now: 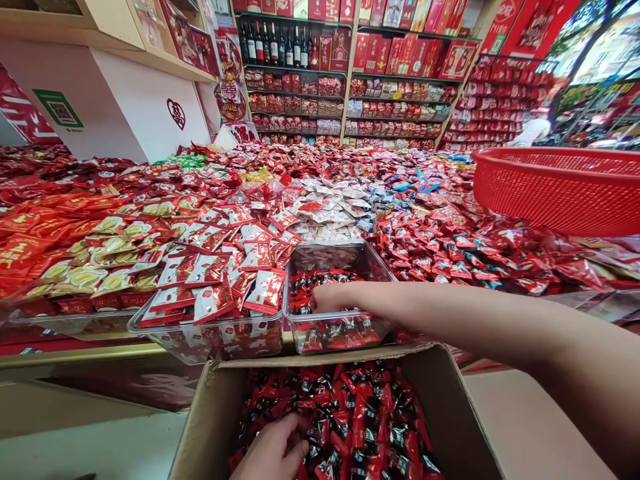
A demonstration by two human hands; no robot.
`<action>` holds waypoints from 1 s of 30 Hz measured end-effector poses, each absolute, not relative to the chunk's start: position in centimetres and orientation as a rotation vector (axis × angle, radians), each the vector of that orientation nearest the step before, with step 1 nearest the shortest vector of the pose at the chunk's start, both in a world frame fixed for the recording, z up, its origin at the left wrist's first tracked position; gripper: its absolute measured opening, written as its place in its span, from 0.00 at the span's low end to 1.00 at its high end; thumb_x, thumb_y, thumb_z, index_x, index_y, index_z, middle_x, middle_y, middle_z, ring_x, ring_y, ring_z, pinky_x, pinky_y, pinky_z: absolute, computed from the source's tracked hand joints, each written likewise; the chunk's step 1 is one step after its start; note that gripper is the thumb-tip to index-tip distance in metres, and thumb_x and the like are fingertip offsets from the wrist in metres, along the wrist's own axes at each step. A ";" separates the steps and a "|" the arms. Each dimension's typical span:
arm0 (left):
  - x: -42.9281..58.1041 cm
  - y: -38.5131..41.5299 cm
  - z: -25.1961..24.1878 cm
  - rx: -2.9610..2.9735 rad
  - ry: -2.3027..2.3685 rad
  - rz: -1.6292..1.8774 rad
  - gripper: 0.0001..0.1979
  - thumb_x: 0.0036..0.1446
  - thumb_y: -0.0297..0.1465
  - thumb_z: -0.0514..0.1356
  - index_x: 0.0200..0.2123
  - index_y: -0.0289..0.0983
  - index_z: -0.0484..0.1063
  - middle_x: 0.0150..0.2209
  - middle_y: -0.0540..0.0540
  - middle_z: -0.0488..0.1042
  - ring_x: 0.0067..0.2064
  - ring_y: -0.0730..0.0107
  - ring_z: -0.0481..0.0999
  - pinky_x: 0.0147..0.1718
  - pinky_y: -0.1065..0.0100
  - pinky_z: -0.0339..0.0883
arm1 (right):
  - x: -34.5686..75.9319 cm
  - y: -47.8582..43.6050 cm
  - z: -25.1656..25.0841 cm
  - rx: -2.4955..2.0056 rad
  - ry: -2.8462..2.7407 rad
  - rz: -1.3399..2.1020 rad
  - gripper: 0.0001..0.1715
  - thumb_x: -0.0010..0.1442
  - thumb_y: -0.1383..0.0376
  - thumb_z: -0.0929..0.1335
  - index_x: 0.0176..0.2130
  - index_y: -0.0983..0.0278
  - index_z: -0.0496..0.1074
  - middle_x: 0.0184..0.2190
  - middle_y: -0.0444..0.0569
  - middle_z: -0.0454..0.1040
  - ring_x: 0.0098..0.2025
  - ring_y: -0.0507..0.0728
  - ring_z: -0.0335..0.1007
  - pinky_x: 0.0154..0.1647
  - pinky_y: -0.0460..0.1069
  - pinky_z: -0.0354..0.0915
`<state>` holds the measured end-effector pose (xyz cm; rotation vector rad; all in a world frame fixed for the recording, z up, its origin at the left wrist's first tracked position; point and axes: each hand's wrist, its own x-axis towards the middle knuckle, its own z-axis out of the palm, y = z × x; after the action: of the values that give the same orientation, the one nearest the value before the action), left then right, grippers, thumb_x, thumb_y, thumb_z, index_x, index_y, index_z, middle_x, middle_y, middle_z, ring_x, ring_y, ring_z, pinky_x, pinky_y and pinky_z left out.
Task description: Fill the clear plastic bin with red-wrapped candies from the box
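Note:
My left hand (275, 445) is inside an open cardboard box (457, 413), resting at the left side of a heap of wrapped candies (357, 420) in red and black twists. Its thumb and fingers are loosely bent and apart, with nothing seen between them. My right arm reaches across from the right into a clear plastic bin (345, 343). There my right hand (331, 298) is closed, knuckles down, over a low layer of the same red and black candies (303, 283). Whatever is inside its fingers is hidden.
A clear bin heaped with red and white packets (215, 293) adjoins on the left. Behind lie white packets (330, 207) and many red sweets. A red plastic basket (555, 190) stands at right. Shelves (300, 73) with bottles and boxes line the back.

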<state>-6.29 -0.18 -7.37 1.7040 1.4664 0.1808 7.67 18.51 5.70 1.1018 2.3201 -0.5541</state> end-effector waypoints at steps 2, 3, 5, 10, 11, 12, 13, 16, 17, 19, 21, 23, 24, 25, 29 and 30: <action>-6.3 -0.3 -7.5 1.722 1.476 0.167 0.10 0.50 0.32 0.50 0.36 0.41 0.68 0.35 0.51 0.73 0.37 0.70 0.70 0.34 0.74 0.58 | 7.7 18.7 5.5 1.075 2.336 -0.568 0.21 0.48 0.62 0.61 0.40 0.70 0.70 0.36 0.53 0.72 0.33 0.56 0.66 0.27 0.45 0.59; -6.3 -0.3 -7.6 1.729 1.484 0.157 0.10 0.50 0.33 0.51 0.35 0.42 0.67 0.35 0.51 0.73 0.37 0.70 0.70 0.34 0.74 0.58 | 7.7 18.8 5.4 1.066 2.341 -0.575 0.21 0.48 0.62 0.61 0.40 0.70 0.70 0.35 0.53 0.72 0.33 0.56 0.66 0.26 0.45 0.59; -6.3 -0.3 -7.6 1.743 1.497 0.138 0.10 0.49 0.33 0.51 0.35 0.41 0.67 0.34 0.51 0.73 0.37 0.70 0.69 0.34 0.74 0.58 | 7.8 18.9 5.2 1.091 2.340 -0.601 0.21 0.47 0.62 0.62 0.39 0.70 0.70 0.35 0.52 0.72 0.32 0.55 0.66 0.24 0.45 0.58; -6.2 -0.4 -7.4 1.772 1.496 0.096 0.09 0.49 0.32 0.50 0.34 0.40 0.67 0.34 0.50 0.72 0.37 0.70 0.69 0.33 0.74 0.57 | 8.3 19.2 5.1 1.136 2.372 -0.733 0.21 0.44 0.58 0.64 0.37 0.67 0.71 0.32 0.49 0.72 0.29 0.53 0.65 0.21 0.43 0.57; -6.2 -0.4 -7.3 1.774 1.498 0.086 0.09 0.49 0.32 0.50 0.34 0.40 0.67 0.34 0.50 0.72 0.37 0.70 0.69 0.33 0.74 0.57 | 8.5 19.3 5.2 1.135 2.374 -0.783 0.22 0.43 0.57 0.65 0.37 0.66 0.71 0.32 0.47 0.72 0.28 0.52 0.64 0.21 0.43 0.56; -6.2 -0.4 -7.3 1.777 1.501 0.080 0.09 0.49 0.31 0.50 0.33 0.40 0.67 0.34 0.50 0.72 0.37 0.70 0.69 0.33 0.74 0.57 | 8.6 19.3 5.2 1.128 2.372 -0.829 0.23 0.41 0.55 0.66 0.37 0.65 0.71 0.31 0.46 0.72 0.28 0.52 0.64 0.21 0.43 0.56; -6.1 -0.4 -7.2 1.778 1.502 0.077 0.09 0.49 0.31 0.50 0.33 0.40 0.67 0.34 0.50 0.72 0.38 0.69 0.69 0.33 0.74 0.57 | 8.7 19.4 5.2 1.115 2.363 -0.872 0.25 0.40 0.54 0.67 0.37 0.64 0.71 0.31 0.45 0.72 0.28 0.51 0.63 0.21 0.42 0.56; -6.1 -0.3 -7.1 1.779 1.496 0.082 0.08 0.49 0.31 0.50 0.32 0.40 0.67 0.34 0.50 0.72 0.38 0.69 0.69 0.34 0.73 0.57 | 8.9 19.5 5.2 1.079 2.341 -0.953 0.28 0.38 0.53 0.68 0.38 0.63 0.71 0.30 0.44 0.71 0.27 0.50 0.62 0.23 0.42 0.56; -6.0 -0.3 -7.1 1.779 1.496 0.082 0.08 0.49 0.31 0.51 0.32 0.40 0.67 0.34 0.50 0.72 0.37 0.69 0.69 0.33 0.73 0.57 | 8.9 19.6 5.2 1.069 2.349 -0.962 0.28 0.38 0.53 0.68 0.39 0.63 0.71 0.29 0.44 0.71 0.26 0.49 0.62 0.23 0.42 0.56; -6.0 -0.3 -7.0 1.776 1.499 0.075 0.07 0.48 0.31 0.51 0.32 0.40 0.67 0.33 0.50 0.73 0.37 0.69 0.69 0.33 0.73 0.57 | 8.9 19.6 5.4 1.052 2.368 -0.951 0.27 0.39 0.53 0.68 0.38 0.64 0.72 0.29 0.44 0.71 0.26 0.49 0.61 0.24 0.42 0.56; -6.0 -0.4 -7.0 1.777 1.498 0.071 0.07 0.48 0.31 0.51 0.31 0.40 0.67 0.33 0.50 0.73 0.36 0.69 0.69 0.33 0.73 0.57 | 8.9 19.5 5.8 1.018 2.376 -0.926 0.27 0.39 0.52 0.68 0.38 0.65 0.72 0.28 0.45 0.71 0.26 0.49 0.61 0.24 0.42 0.55; -6.1 -0.5 -7.1 1.779 1.493 0.076 0.07 0.49 0.31 0.50 0.31 0.40 0.67 0.32 0.50 0.72 0.36 0.70 0.69 0.32 0.73 0.57 | 9.0 19.4 6.2 0.979 2.368 -0.917 0.28 0.37 0.52 0.68 0.37 0.64 0.73 0.28 0.44 0.72 0.26 0.49 0.61 0.24 0.42 0.55; -6.1 -0.6 -7.1 1.780 1.490 0.079 0.07 0.49 0.31 0.51 0.31 0.40 0.67 0.32 0.50 0.72 0.36 0.70 0.69 0.33 0.73 0.57 | 9.1 19.3 6.4 0.961 2.362 -0.927 0.28 0.37 0.52 0.68 0.37 0.64 0.73 0.28 0.44 0.72 0.26 0.49 0.61 0.25 0.42 0.55; -6.2 -0.6 -7.2 1.782 1.488 0.081 0.07 0.48 0.32 0.51 0.31 0.40 0.67 0.33 0.50 0.72 0.36 0.70 0.69 0.33 0.73 0.57 | 9.2 19.2 6.5 0.944 2.350 -0.953 0.28 0.37 0.52 0.69 0.37 0.64 0.73 0.29 0.44 0.72 0.27 0.49 0.61 0.25 0.42 0.55; -6.3 -0.6 -7.4 1.790 1.488 0.065 0.07 0.48 0.32 0.51 0.31 0.41 0.67 0.32 0.50 0.72 0.36 0.69 0.69 0.33 0.73 0.57 | 9.5 19.0 6.1 0.870 2.202 -1.268 0.30 0.40 0.51 0.67 0.40 0.65 0.70 0.30 0.46 0.72 0.28 0.49 0.64 0.26 0.42 0.57; -6.3 -0.6 -7.4 1.789 1.492 0.056 0.07 0.48 0.32 0.51 0.31 0.41 0.67 0.32 0.50 0.72 0.36 0.69 0.69 0.32 0.73 0.57 | 9.6 19.0 5.9 0.848 2.157 -1.355 0.30 0.41 0.51 0.66 0.41 0.65 0.69 0.30 0.46 0.72 0.28 0.49 0.65 0.27 0.42 0.57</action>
<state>-6.34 -0.59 -7.38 1.7892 1.4916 0.0564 9.55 19.00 5.87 0.8484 2.1570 -1.3547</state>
